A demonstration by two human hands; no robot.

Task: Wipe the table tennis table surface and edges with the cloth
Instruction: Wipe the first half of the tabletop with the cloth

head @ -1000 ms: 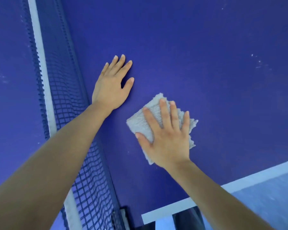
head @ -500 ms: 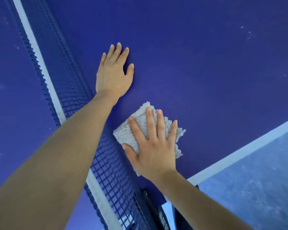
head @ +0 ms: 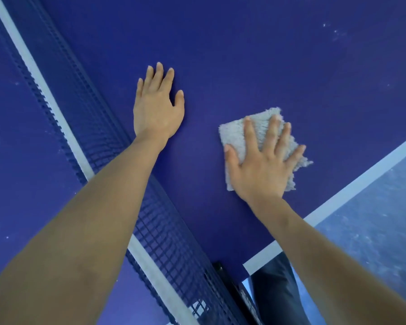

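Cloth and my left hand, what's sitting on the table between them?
Nothing. The head view shows only bare blue table between the left hand and the cloth, which lies under the flat right hand.

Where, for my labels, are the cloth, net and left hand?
cloth point(head: 232, 137), head view, bare upper-left corner.
net point(head: 164, 231), head view, middle of mesh.
left hand point(head: 157, 106), head view, back of hand.
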